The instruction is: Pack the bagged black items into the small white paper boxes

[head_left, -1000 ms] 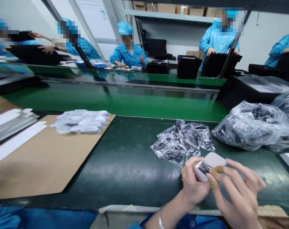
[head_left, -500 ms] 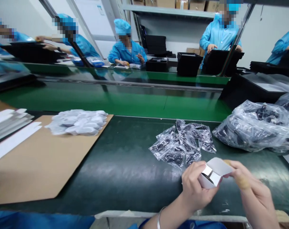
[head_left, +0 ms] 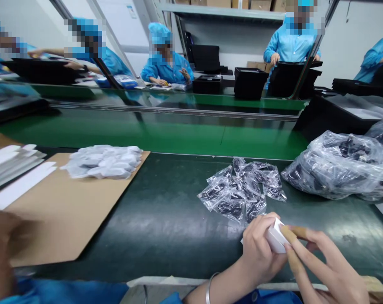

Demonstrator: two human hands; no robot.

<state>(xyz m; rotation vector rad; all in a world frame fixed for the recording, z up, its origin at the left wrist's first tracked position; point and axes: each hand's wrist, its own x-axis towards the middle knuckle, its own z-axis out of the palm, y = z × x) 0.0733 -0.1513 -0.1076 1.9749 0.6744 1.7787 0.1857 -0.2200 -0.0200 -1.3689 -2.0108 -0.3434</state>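
Observation:
Near the front edge of the table, my left hand (head_left: 259,245) is wrapped around a small white box (head_left: 276,239). My right hand (head_left: 321,257), its fingertips covered in yellowish finger cots, presses thumb and fingers on the box's end, where the flap now looks closed. Whatever is inside the box is hidden. Just beyond my left hand lies a pile of clear bags with black coiled cables (head_left: 242,190).
A large plastic bag of black items (head_left: 340,166) sits to the right. On the left, a cardboard sheet (head_left: 74,211) carries white wrapped pieces (head_left: 104,161), beside white strips (head_left: 17,185). A co-worker's blurred hand (head_left: 1,245) reaches in. Behind runs a green belt (head_left: 179,133).
The box's raised flap has been folded down over its opening, and my right hand has moved onto that end. A co-worker's hand has entered at the lower left.

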